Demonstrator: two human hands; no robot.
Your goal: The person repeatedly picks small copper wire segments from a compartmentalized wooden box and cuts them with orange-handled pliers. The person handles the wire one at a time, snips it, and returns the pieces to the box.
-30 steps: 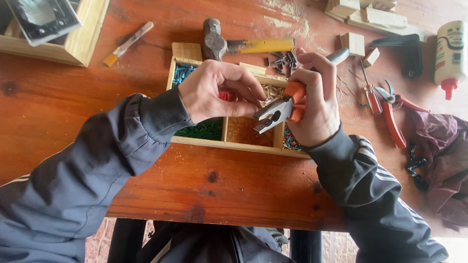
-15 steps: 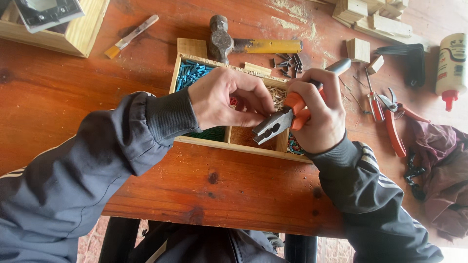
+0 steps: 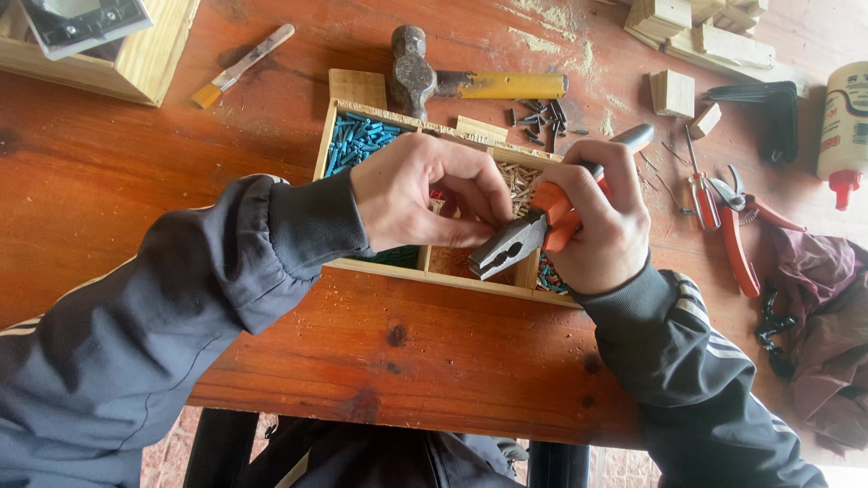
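I see the orange-handled pliers (image 3: 529, 237) clenched in my right hand (image 3: 606, 226), jaws nearly shut, above the wooden compartment box (image 3: 452, 276) on the desk (image 3: 407, 343). My left hand (image 3: 425, 194) pinches something too small to tell at the jaws. A hammer (image 3: 452, 81) lies beyond the box.

A reddish-brown varnished wooden bench (image 3: 425, 352) fills most of the view, its top scuffed, knotted and dusted with pale sawdust toward the far edge. Two dark legs (image 3: 217, 447) show under its near edge. Below them lies a floor of reddish paving bricks (image 3: 172, 434), seen only in a small patch. Soft, even daylight falls across the wood, with faint shadows. No walls or windows are visible.
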